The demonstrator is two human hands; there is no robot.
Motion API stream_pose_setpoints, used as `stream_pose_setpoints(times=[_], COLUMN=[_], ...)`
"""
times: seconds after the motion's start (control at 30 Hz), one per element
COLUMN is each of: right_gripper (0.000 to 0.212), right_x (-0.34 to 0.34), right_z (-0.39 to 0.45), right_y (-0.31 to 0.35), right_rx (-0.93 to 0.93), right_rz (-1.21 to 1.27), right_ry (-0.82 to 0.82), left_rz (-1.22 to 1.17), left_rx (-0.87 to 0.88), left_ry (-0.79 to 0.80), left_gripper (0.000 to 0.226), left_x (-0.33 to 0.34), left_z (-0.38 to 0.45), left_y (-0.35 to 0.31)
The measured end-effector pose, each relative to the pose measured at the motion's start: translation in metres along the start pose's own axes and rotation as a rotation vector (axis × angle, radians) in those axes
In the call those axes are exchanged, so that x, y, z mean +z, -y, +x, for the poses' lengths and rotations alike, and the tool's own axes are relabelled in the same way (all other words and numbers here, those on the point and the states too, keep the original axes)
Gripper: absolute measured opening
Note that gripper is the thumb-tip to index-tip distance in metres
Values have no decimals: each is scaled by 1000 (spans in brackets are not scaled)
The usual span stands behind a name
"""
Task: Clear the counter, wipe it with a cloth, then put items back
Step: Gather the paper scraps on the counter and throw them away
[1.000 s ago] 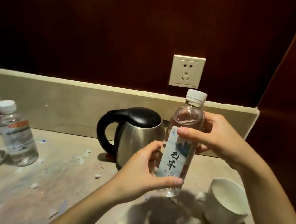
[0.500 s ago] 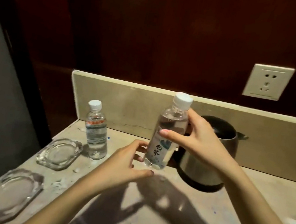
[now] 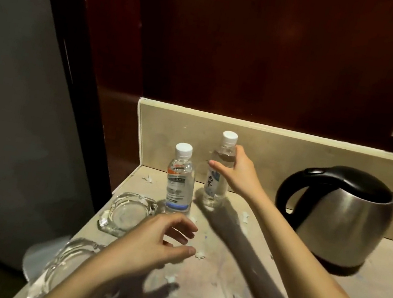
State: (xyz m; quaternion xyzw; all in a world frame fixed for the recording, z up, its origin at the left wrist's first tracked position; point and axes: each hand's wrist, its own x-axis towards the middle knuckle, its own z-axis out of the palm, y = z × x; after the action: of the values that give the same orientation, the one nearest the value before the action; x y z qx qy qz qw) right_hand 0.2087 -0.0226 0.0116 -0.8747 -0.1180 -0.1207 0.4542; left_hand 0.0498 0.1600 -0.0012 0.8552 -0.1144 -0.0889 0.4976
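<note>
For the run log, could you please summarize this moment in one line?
right hand grips taller bottle | left hand empty | counter littered

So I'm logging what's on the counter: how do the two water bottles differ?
The left bottle is shorter, the right bottle taller and slimmer. The left bottle's label has an orange band on top and a blue one at the bottom; the right bottle's is white with blue and dark characters. The left bottle stands free, while the right hand grips the right bottle. Both are clear, upright and white-capped.

Dim warm light from above-behind; arm shadows on counter (image 3: 258,287); glare on kettle (image 3: 344,218); edges distorted.
</note>
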Motion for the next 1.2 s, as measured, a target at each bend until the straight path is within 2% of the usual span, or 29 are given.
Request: stream_pose_setpoints(times=[0.33, 0.53, 0.77, 1.0, 1.13, 1.2], right_gripper=[65, 77, 55, 32, 33, 40], right_x=[7, -19, -105, -213, -276, -303], right_z=[2, -21, -94, -175, -216, -236], right_y=[-3, 2, -2, -32, -57, -72], right_rx=[78, 79, 40, 125, 228, 268], right_rz=[-46, -111, -132, -140, -121, -188], right_ry=[82, 88, 174, 41, -141, -246], left_rz=[32, 48, 92, 170, 254, 284], left_rx=[84, 161, 304, 418, 481, 490], left_ry=[98, 193, 318, 495, 529, 531], left_gripper=[19, 17, 18, 18, 35, 42], left_x=[6, 27, 70, 170, 232, 260], left_z=[24, 38, 64, 96, 109, 115], left_y=[1, -15, -50, -105, -139, -152])
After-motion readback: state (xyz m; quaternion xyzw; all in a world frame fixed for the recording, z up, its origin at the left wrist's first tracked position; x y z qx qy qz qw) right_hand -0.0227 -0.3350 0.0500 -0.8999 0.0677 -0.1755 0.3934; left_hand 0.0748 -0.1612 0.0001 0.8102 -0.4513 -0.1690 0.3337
